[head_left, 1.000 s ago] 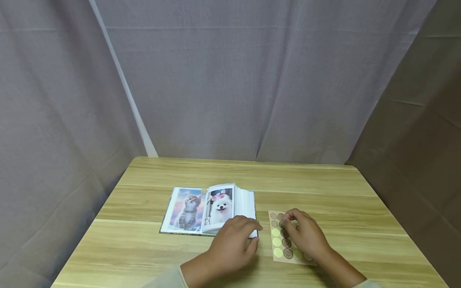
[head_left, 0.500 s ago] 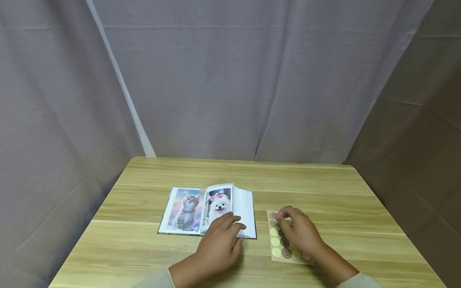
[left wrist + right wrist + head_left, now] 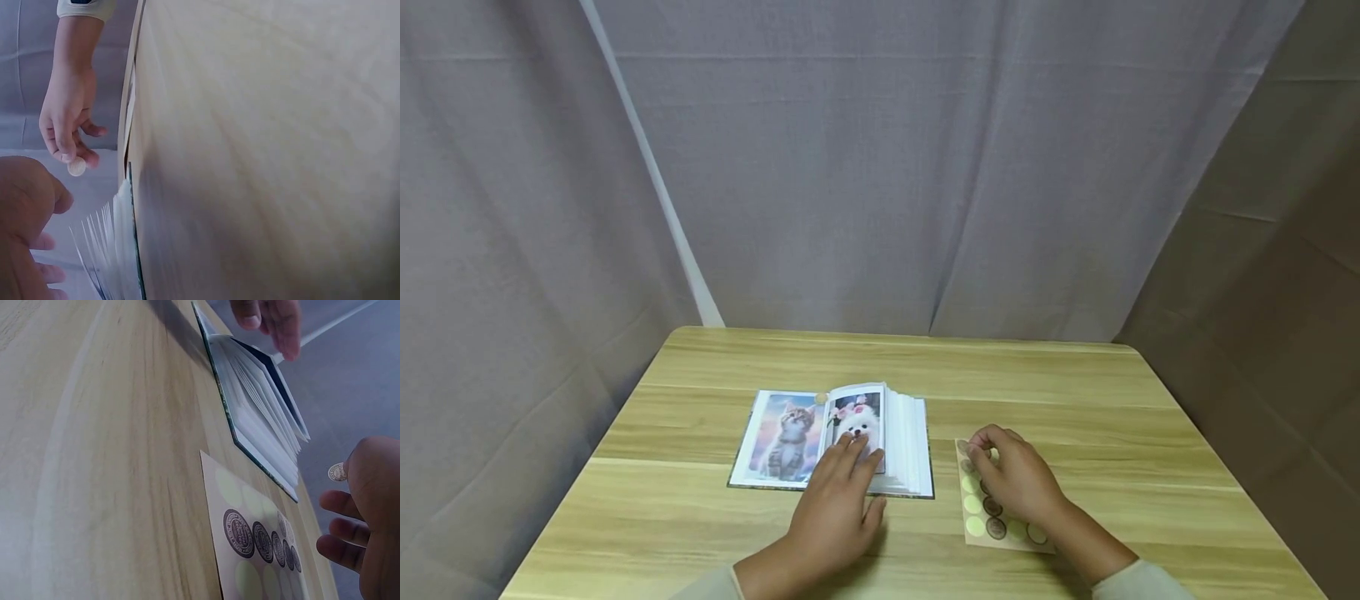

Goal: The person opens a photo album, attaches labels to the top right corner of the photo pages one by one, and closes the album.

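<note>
My right hand pinches a small round sticker between thumb and forefinger, above a tan sticker sheet. That sheet carries rows of dark printed circles and pale yellow ones. To its left lies an open photo album, with a kitten photo on the left page and a white dog photo on the right. My left hand reaches over the album's lower edge, fingers spread across the dog photo and hiding its lower part. Another round sticker sits at the album's top, near the fold.
Both things lie on a wood-grain table, its back corners rounded. Grey curtains hang behind it and at its left, with a browner one at the right. Thick album pages fan up from the cover.
My left hand has moved left, from the album's lower right corner onto the dog photo, its fingers straightening. My right hand has shifted slightly left and up over the sheet.
</note>
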`<state>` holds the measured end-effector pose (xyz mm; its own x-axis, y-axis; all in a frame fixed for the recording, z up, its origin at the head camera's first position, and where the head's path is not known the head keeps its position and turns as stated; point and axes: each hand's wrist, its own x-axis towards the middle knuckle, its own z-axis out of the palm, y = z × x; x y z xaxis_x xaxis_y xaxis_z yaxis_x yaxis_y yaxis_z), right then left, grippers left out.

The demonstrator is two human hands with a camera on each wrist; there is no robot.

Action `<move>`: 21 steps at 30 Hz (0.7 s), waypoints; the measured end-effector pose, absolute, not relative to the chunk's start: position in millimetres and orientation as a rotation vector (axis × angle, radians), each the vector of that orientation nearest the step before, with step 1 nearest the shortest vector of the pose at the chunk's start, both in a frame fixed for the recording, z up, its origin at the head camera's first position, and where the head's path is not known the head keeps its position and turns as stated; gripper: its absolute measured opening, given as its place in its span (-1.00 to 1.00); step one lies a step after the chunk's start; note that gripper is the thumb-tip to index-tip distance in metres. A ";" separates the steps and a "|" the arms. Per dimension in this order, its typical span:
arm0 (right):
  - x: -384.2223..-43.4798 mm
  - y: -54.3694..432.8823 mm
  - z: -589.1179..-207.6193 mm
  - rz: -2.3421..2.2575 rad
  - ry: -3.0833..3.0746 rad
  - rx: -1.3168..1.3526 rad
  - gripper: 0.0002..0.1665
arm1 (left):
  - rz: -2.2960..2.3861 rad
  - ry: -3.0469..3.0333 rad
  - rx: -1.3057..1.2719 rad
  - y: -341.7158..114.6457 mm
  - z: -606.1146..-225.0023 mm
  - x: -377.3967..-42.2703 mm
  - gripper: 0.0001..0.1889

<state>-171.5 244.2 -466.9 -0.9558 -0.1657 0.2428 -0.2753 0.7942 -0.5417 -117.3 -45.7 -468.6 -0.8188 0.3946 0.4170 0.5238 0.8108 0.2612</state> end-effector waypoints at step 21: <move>-182.9 233.0 -462.0 0.888 -2.834 0.364 -0.92 | -0.366 -2.994 -0.714 -47.8 -473.4 -115.0 -0.21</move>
